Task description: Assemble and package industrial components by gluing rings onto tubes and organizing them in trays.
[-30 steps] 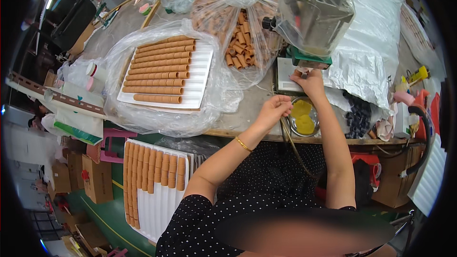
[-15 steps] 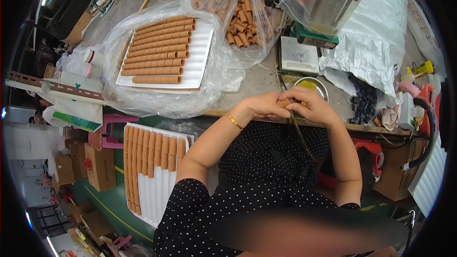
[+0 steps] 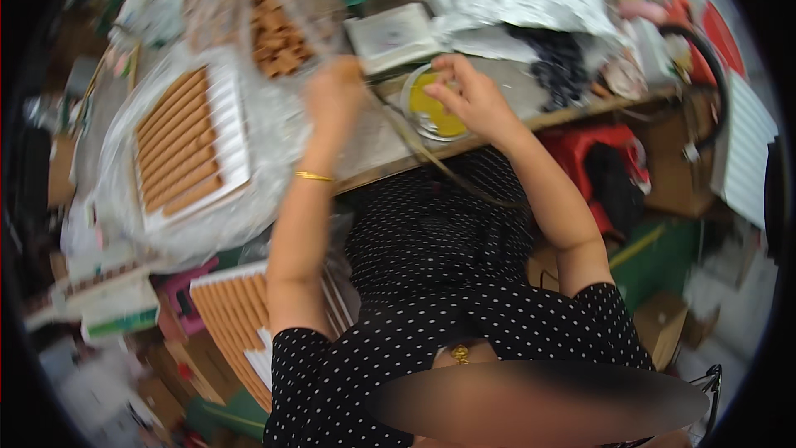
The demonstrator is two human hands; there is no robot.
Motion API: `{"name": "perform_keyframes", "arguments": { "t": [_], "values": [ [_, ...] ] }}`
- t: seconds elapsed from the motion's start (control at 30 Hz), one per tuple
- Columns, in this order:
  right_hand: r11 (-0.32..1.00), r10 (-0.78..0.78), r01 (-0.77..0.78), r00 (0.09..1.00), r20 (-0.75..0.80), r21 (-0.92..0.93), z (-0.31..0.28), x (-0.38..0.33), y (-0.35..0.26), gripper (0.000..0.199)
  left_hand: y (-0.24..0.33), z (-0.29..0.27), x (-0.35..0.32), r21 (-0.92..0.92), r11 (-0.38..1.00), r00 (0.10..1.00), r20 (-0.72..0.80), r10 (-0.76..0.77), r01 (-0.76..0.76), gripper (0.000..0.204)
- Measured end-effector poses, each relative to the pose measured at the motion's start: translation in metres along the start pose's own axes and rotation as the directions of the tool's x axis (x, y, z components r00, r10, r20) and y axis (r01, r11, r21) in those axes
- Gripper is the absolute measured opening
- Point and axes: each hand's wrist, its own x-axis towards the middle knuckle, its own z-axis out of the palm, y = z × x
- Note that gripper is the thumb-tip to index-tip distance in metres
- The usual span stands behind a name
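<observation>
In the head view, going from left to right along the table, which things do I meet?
White ridged tray of brown sticks → left hand → round clear dish with yellow contents → right hand → pile of small dark pieces.

Around the yellow dish there is little free room: a white box sits just behind it, a dark pile to its right, a cable crosses its near side, and 1 bare strip of table lies left of it.

Cluttered packing workshop: trays of brown sticks, bagged stock.
</observation>
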Motion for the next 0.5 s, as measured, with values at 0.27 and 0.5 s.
{"name": "perform_keyframes", "arguments": {
  "t": [0.27, 0.5],
  "values": [
    [0.452, -0.351, 0.029, 0.925, -0.148, -0.892, -0.163, 0.0, 0.023, 0.013, -0.125, -0.006, 0.051, 0.384, 0.822, 0.905, -0.116, -0.409, 0.421, 0.034],
    [0.07, -0.262, 0.189, 0.951, 0.165, -0.979, -0.156, 0.006, 0.047, 0.009, -0.088, -0.005, 0.059, 0.504, 0.781, 0.894, 0.036, -0.446, 0.369, 0.029]
  ]
}}
